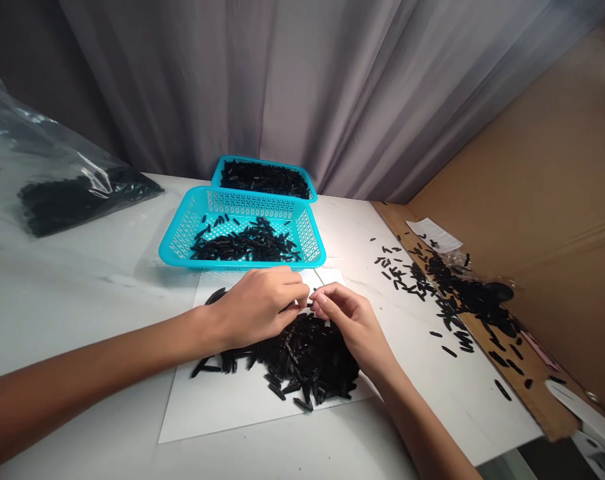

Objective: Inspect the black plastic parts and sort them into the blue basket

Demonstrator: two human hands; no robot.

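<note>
Pinching a black piece [309, 305] between narrowed fingertips, the left hand [262, 303] and right hand [355, 320] are working over the pile [317, 357] at frame centre; the sheet [182, 417] is probably keeping pieces together, the nearer basket [207, 265] sitting beyond, seemingly for easy reach.

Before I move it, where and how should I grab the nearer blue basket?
Probably hold the nearer blue basket by its rim's left and right ends, one hand each, coming from outside. The walls flare up to a lip there, while the rear basket crowds the far side and your left hand is close to the front.
</note>
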